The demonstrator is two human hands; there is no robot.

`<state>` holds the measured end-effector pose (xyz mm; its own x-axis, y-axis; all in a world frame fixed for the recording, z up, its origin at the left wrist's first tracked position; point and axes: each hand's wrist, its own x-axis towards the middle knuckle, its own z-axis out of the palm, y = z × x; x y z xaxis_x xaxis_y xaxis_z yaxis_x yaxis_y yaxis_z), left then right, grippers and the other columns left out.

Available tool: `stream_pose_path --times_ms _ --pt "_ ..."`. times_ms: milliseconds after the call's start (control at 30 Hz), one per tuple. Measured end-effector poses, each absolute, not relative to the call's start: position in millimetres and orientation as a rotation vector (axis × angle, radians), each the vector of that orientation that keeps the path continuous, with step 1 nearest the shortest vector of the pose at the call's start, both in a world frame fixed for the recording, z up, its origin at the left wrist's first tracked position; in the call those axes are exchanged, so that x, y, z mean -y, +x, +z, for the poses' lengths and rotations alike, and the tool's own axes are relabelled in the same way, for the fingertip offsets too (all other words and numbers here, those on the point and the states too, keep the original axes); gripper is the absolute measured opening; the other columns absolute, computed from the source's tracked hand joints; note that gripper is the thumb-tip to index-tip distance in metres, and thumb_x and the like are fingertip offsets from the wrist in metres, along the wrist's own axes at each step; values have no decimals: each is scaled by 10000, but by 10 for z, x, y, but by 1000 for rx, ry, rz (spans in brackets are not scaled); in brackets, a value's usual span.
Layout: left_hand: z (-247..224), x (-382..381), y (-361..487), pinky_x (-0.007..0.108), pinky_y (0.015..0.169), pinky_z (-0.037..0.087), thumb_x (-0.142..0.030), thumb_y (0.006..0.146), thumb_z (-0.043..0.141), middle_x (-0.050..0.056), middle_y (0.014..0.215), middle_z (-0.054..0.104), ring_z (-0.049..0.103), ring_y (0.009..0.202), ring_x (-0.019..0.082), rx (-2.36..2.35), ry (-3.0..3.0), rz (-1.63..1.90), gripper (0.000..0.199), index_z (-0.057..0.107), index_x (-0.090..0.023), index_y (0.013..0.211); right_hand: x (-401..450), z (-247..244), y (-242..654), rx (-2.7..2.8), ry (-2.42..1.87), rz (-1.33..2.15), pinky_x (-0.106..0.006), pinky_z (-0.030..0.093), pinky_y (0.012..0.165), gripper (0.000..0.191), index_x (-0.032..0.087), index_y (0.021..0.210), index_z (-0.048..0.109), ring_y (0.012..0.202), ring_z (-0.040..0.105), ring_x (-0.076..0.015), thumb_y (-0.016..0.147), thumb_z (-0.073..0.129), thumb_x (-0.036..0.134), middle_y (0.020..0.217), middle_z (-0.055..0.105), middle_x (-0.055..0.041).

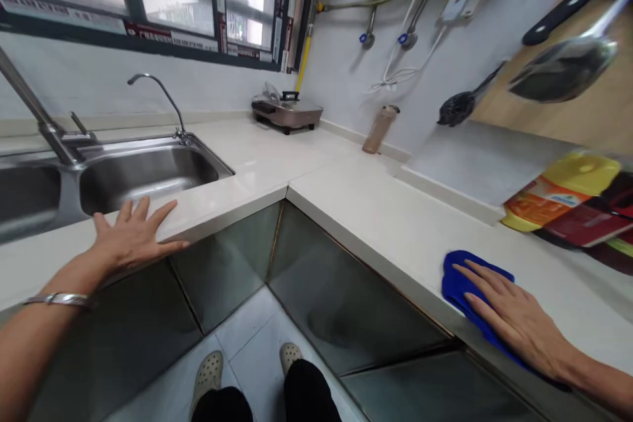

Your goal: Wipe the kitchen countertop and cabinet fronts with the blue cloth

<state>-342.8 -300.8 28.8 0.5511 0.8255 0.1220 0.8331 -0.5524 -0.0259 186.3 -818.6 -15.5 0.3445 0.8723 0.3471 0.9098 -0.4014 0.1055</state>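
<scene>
My left hand [129, 237] is open, fingers spread, at the front edge of the white countertop [257, 175] by the steel sink [148, 171]. A silver bracelet circles that wrist. On the right stretch of counter, my right hand [519, 316] holds a blue cloth [457, 283] down, its fingers laid long across the top. Part of this cloth hangs over the counter's front edge beneath the palm. My right thumb is hidden.
A lidded electric pan [287, 111] stands in the far corner. Against the wall are a brownish bottle [380, 128] and, at right, a yellow-capped jug [558, 191]. Utensils, including a ladle [564, 69], hang above. A slim faucet [165, 95] rises behind the sink.
</scene>
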Motion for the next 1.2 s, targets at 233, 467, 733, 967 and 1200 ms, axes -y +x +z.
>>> stream_pose_path --times_ms 233,467,733,967,1200 --pt "385 2976 -3224 655 1037 330 -807 800 371 237 1546 342 296 1431 474 1340 -2577 54 931 224 -304 1569 6679 153 1612 1854 -2387 -474 -558 435 1097 565 305 1501 381 1390 421 -308 1001 258 539 1550 420 -60" --pt "367 3016 -3236 633 1077 296 -823 767 421 186 1563 323 314 1439 416 1392 -2627 -26 934 233 -359 1556 5160 258 1428 1977 -2297 -479 -548 428 1089 597 257 1462 450 1368 433 -321 993 214 543 1531 441 -89" --pt "408 3059 -3234 650 1109 264 -818 749 492 193 1580 308 312 1443 416 1431 -2658 -28 954 251 -359 1549 3957 377 1051 1742 -2497 -348 -562 402 1073 633 233 1458 443 1329 437 -367 964 209 550 1516 438 -121" --pt "453 3081 -3250 676 1104 255 -822 747 510 212 1569 337 322 1423 461 1426 -2721 -84 964 296 -323 1544 3892 257 917 1718 -2395 -462 -621 394 1015 715 169 1406 475 1253 456 -435 953 226 663 1454 472 -188" --pt "497 3080 -3286 638 1106 269 -829 773 475 233 1570 331 340 1424 434 1393 -2766 -116 946 312 -299 1540 4526 206 772 1988 -2316 -677 -577 420 981 599 185 1499 310 1264 437 -426 975 347 475 1471 441 -198"
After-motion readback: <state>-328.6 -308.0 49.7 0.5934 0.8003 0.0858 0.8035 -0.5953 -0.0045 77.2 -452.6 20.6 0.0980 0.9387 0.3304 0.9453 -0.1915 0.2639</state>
